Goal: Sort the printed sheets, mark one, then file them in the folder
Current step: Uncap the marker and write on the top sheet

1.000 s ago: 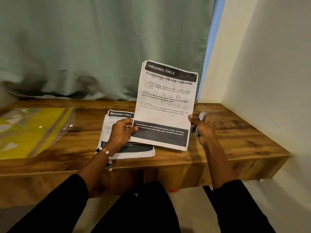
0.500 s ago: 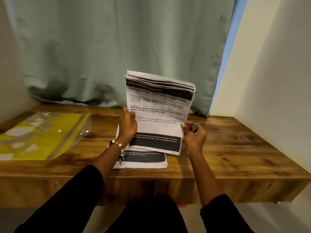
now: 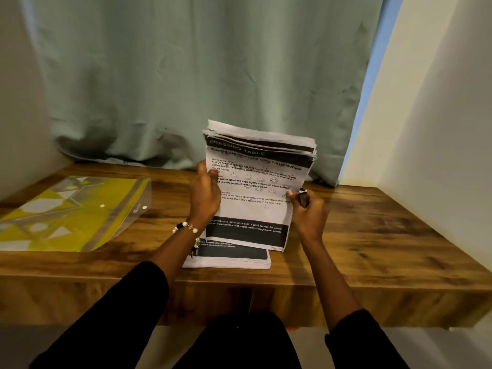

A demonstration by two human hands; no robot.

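The fingers of the left hand (image 3: 205,193) curl round the left edge of an upright stack of printed sheets (image 3: 255,193), the thumb lying on the front page and a red-painted nail showing against the print; the other fingertips are hidden behind the paper; the right hand (image 3: 308,211) pinches the stack's right edge between thumb and forefinger, and the same hand keeps a dark pen (image 3: 303,197) with a silver clip tucked in its curled fingers, the pen pointing up beside the paper; both hands are thus grasping, neither relaxed.

The stack stands nearly upright, leaning slightly away, its lower edge resting on or just above a second pile of sheets (image 3: 229,258) lying flat on the surface (image 3: 372,235); which of the two I cannot tell; the top edges of the held pages fan unevenly; the front page carries a black header reading DRESSING TABLE and a black band near its foot.

The left wrist wears a beaded bracelet (image 3: 186,227); both forearms reach forward from black sleeves, the left rising steeply, the right angled inward.

A clear folder (image 3: 80,214) holding yellow paper lies flat at the left of the wooden surface, well apart from the hands; a pale green curtain (image 3: 186,75) hangs behind.
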